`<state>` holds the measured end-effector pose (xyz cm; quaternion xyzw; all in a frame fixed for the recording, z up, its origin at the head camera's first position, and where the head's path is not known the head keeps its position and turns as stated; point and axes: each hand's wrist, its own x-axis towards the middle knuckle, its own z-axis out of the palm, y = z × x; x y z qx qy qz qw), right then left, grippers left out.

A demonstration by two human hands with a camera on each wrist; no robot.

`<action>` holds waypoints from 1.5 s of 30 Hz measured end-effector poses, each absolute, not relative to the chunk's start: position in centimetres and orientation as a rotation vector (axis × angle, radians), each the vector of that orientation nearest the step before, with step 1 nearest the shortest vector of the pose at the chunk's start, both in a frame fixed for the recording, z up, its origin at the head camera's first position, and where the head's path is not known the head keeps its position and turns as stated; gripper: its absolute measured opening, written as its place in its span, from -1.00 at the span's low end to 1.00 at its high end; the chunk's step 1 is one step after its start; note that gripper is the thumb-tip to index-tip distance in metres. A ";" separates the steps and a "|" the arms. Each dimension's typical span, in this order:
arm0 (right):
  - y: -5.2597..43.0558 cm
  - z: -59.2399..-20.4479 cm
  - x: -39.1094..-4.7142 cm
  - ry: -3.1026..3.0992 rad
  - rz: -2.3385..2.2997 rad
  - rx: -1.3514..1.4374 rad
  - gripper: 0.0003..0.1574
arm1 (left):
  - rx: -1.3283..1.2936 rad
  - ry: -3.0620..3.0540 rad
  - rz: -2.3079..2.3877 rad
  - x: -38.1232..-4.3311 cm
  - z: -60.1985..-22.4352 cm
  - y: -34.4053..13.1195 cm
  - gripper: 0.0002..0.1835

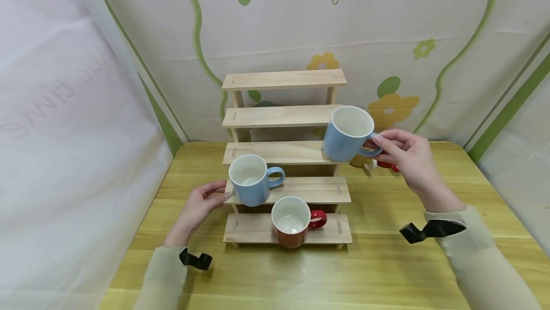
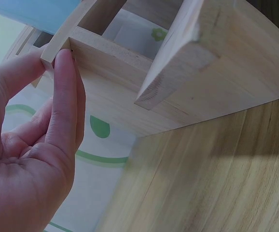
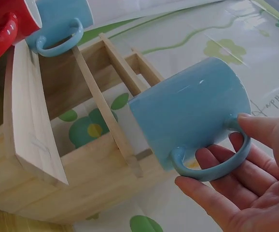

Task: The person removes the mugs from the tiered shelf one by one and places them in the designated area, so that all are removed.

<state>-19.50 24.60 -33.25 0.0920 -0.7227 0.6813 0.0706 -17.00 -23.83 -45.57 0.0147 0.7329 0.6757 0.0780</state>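
My right hand (image 1: pixel 406 157) holds a light blue mug (image 1: pixel 347 133) by its handle, at the right end of the middle step; the right wrist view shows thumb and fingers about the handle (image 3: pixel 216 169). With thumb and fingers my left hand (image 1: pixel 199 207) pinches the left end of a board of the stepped wooden rack (image 1: pixel 309 190), second step from the bottom. Beside that hand a second blue mug (image 1: pixel 249 181) stands on the same step, handle to the right. A red mug (image 1: pixel 291 224) with a white inside stands on the lowest step, its handle also to the right.
The rack's upper two boards (image 1: pixel 283 79) rise at the back against a printed cloth wall (image 1: pixel 275 23). Behind the right hand, partly hidden, are a red thing (image 1: pixel 388 163) and a yellowish one (image 1: pixel 358 160) on the wooden table (image 1: pixel 283 281).
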 end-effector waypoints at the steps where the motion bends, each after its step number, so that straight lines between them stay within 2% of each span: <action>1: 24.8 -33.3 -19.4 -2.157 2.055 0.278 -0.68 | 0.042 2.195 2.023 -17.0 -45.6 -23.8 -0.46; 9: 27.1 -33.4 -18.9 -2.072 2.101 0.235 -0.79 | 0.039 2.199 2.028 -17.1 -45.6 -23.8 -0.47; 17: 29.3 -33.4 -18.4 -1.930 2.191 0.237 -0.76 | 0.040 2.199 2.030 -17.0 -45.7 -23.8 -0.47; 33: 33.6 -33.5 -18.5 -1.645 2.381 0.166 -0.81 | 0.046 2.205 2.030 -17.1 -45.7 -23.8 -0.49; 45: 36.5 -32.5 -19.3 -1.551 2.322 0.029 -0.76 | 0.059 2.190 2.052 -17.1 -45.9 -23.8 -0.49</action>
